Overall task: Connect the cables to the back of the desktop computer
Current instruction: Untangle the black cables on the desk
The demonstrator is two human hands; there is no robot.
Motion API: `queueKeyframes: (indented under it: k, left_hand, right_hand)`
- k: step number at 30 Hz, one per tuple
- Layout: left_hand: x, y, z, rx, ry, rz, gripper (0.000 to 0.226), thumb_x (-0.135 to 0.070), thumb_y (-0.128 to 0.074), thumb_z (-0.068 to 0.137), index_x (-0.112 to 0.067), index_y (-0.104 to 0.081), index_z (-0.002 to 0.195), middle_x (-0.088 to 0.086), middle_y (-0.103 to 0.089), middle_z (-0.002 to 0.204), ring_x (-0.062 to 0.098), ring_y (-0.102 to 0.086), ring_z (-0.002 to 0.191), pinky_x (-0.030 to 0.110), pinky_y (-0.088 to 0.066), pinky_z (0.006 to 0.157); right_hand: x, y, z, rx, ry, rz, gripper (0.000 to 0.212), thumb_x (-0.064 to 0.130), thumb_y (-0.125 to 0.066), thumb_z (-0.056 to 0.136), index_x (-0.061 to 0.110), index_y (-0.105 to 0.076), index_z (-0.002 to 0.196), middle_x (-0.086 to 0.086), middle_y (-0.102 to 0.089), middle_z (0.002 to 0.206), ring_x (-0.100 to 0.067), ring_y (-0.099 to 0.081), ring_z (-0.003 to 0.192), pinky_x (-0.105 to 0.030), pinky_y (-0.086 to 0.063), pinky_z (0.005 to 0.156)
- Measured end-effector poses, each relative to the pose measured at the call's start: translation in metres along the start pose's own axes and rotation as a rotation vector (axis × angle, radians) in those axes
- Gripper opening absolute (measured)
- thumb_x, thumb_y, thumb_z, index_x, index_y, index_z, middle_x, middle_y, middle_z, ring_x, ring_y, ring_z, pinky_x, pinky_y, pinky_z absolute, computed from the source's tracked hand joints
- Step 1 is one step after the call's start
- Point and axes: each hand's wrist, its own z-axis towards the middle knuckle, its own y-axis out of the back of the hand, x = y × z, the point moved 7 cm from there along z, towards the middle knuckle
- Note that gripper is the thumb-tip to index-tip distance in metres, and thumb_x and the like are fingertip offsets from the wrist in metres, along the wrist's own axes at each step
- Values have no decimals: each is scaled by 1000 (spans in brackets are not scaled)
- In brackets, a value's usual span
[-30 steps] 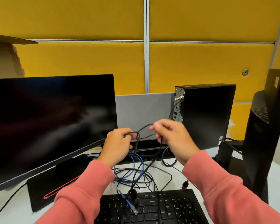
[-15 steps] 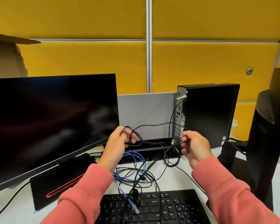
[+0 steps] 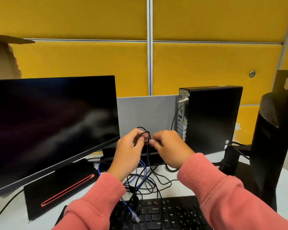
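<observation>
A black desktop computer (image 3: 213,117) stands upright at the back right, its silver port panel (image 3: 182,117) facing left; one thin black cable hangs from that panel. My left hand (image 3: 128,151) grips a looped bundle of black cable (image 3: 144,134) in front of the grey divider. My right hand (image 3: 170,146) is just to its right, fingertips pinching the same black cable. Below the hands a tangle of black cables (image 3: 155,181) and a blue network cable (image 3: 142,171) lies on the desk, the blue cable's clear plug (image 3: 136,219) resting on the keyboard.
A dark monitor (image 3: 48,127) fills the left, its black base with a red slot (image 3: 60,186) in front. A black keyboard (image 3: 156,214) lies at the near edge. A second monitor's back and stand (image 3: 273,130) rise at the right. A grey divider (image 3: 146,113) stands behind.
My right hand has come back left from near the computer's port panel to meet my left hand. The cable that was stretched between the hands is now gathered into a small loop.
</observation>
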Motion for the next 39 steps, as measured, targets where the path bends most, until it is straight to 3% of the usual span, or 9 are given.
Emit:
queueKeyframes:
  k: [5,9,12,16,19,23,28,34,39]
  left_hand:
    - [21,19,0,-140,66,-2,34,0,-49,100,-30,-65,102,-12,-72,102,5,-69,102,36,-54,97]
    - [39,41,-2,-326,166,-119,40,10,-46,95,-24,-56,113,-1,-63,108,9,-60,91,33,-53,89]
    - [36,36,0,-248,124,-88,40,8,-47,95,-25,-57,114,0,-62,108,14,-60,94,30,-51,89]
    - [11,23,-4,-174,-82,63,41,11,-51,92,-26,-68,101,-9,-59,109,4,-59,103,19,-48,89]
    - [5,33,-14,-372,-180,212,37,1,-54,89,-29,-73,100,-12,-51,119,11,-52,110,34,-39,96]
    - [21,54,-24,-603,-4,229,47,6,-51,86,-35,-74,93,-9,-43,123,12,-37,106,34,-25,97]
    - [30,41,-16,-352,27,-2,46,5,-53,98,-37,-71,98,-7,-46,118,1,-47,109,8,-36,93]
    - [15,28,-14,-189,13,-59,36,0,-59,98,-32,-73,103,-8,-50,113,-2,-52,89,7,-44,81]
    - [6,29,-15,-213,4,-69,31,4,-61,95,-26,-70,96,-5,-53,105,0,-52,81,10,-45,76]
  right_hand:
    - [-14,30,6,-210,16,345,24,26,-61,100,17,-67,78,14,-53,57,-3,-44,55,-22,-36,57]
    - [-45,61,5,-518,-153,724,25,23,-55,102,19,-71,83,19,-51,57,0,-43,57,-19,-35,54]
    - [-67,68,3,-730,-277,837,29,22,-49,103,23,-70,84,13,-56,70,-7,-47,67,-28,-38,64]
    - [-84,55,2,-775,-345,987,30,19,-44,105,23,-67,86,8,-50,70,-8,-44,62,-25,-35,57]
    - [-99,40,-1,-779,-432,1082,28,16,-43,104,20,-65,87,6,-46,65,-7,-41,57,-23,-34,54]
    - [-142,30,-22,-1037,-718,1248,15,16,-51,84,22,-63,76,6,-50,63,-11,-43,55,-26,-30,51]
    - [-140,15,-22,-786,-647,907,22,11,-51,91,20,-70,83,0,-57,72,-19,-52,71,-34,-40,60]
    - [-131,-1,-17,-548,-586,626,26,16,-51,97,18,-72,82,2,-65,77,-22,-59,82,-36,-45,75]
    - [-102,8,-13,-318,-531,-2,32,43,-52,100,28,-62,126,1,-46,138,-29,-36,130,-49,-29,106]
